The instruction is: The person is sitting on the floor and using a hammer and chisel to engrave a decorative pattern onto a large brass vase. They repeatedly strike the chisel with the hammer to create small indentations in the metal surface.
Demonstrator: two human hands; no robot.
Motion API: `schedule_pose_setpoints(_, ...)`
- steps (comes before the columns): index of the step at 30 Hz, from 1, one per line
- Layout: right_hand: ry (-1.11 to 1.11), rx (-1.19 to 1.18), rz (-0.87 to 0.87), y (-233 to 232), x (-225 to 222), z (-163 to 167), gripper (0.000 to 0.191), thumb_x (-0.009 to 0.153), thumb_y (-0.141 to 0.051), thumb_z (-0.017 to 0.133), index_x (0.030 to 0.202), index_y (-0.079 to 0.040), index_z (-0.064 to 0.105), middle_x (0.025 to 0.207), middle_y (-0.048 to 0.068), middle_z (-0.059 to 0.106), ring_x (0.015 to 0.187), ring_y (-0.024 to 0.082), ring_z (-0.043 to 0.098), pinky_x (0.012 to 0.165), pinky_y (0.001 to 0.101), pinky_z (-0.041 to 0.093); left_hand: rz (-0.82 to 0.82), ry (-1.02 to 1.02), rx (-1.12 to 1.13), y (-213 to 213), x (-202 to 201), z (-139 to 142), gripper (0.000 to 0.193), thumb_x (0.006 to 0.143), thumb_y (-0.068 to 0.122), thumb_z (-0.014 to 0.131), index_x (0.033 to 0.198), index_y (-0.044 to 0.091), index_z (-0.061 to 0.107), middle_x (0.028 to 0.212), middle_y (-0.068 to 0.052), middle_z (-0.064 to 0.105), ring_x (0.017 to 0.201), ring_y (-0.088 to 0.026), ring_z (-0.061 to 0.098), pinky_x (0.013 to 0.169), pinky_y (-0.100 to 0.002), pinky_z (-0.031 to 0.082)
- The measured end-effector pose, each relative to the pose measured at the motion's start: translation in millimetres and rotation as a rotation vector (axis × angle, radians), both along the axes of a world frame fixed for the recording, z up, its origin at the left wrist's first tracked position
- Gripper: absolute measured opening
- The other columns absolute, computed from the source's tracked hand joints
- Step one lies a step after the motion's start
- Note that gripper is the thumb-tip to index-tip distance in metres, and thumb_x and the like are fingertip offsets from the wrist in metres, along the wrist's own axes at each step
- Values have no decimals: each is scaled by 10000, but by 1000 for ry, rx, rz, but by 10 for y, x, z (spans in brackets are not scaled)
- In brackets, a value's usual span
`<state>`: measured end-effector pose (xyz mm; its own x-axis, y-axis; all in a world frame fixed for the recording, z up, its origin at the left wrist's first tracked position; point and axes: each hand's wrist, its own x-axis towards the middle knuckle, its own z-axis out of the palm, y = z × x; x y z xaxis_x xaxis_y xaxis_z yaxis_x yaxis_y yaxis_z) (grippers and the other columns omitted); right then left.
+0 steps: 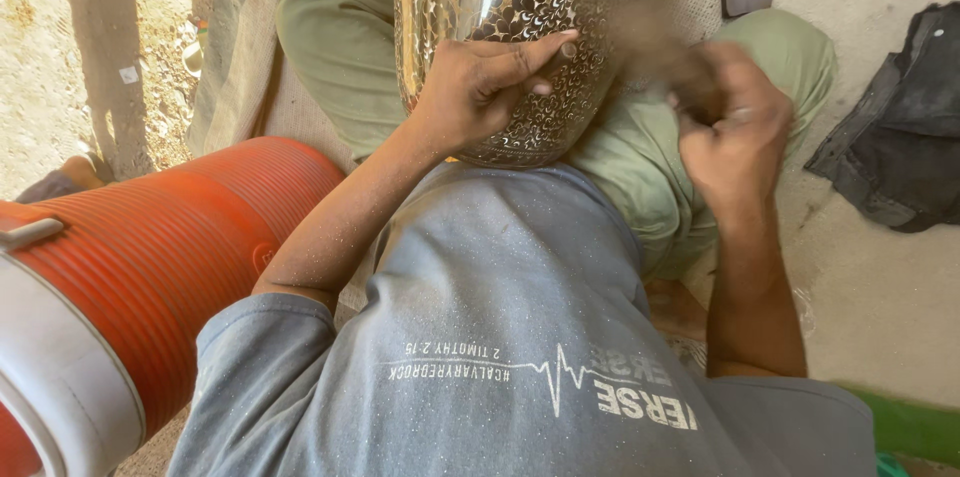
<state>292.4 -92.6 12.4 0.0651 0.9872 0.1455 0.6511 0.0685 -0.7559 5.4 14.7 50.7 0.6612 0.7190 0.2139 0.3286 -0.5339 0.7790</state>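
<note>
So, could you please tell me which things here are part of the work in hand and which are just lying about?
In hand:
- patterned metal vessel, resting on the lap
- left hand, steadying the vessel's side
- right hand, blurred beside the vessel; whatever it holds cannot be made out

Lying about:
- orange ribbed cooler, beside the person
- dark cloth on the ground

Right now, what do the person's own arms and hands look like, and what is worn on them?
Both arms are bare below short grey sleeves of a T-shirt. No gloves and no watch. The left hand and forearm carry a fine pale dust. The right hand is blurred; a pale band on one finger may be a ring.
</note>
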Motion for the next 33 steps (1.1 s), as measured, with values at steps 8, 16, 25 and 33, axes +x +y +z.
schedule_pose_setpoints(8, -1, -23, -80, 136, -57, 378, 288, 843, 25, 764, 1085, -49, 627, 846, 9, 669, 687, 139, 614, 625, 376, 488, -24, -11, -23, 9, -10, 29, 593, 842, -163, 637, 1371, 104, 650, 1065, -84, 779, 939, -151, 796, 812, -294, 642)
schedule_pose_setpoints(16, 119, -122, -127, 66, -122, 547, 266, 876, -40, 730, 1113, -114, 634, 857, -64, 673, 744, 78, 627, 724, 360, 457, -33, 20, -31, 4, 6, 27, 564, 856, -158, 663, 1369, 77, 668, 1033, -68, 792, 893, -142, 792, 762, -272, 634)
schedule_pose_setpoints(25, -119, -68, -105, 6, -173, 493, 337, 860, 52, 713, 1159, -99, 672, 859, -25, 723, 743, 113, 663, 743, 409, 475, -42, 13, -31, 6, 4, 61, 563, 849, -153, 653, 1356, 92, 656, 1083, -108, 781, 954, -158, 793, 827, -293, 640)
schedule_pose_setpoints(33, 545, -186, -194, 9, -244, 498, 392, 864, 4, 708, 1219, -128, 605, 913, -61, 695, 849, 60, 689, 744, 299, 537, -50, 42, -36, 21, 8, 59, 595, 823, -165, 632, 1358, 90, 669, 1063, -108, 782, 942, -164, 795, 829, -296, 636)
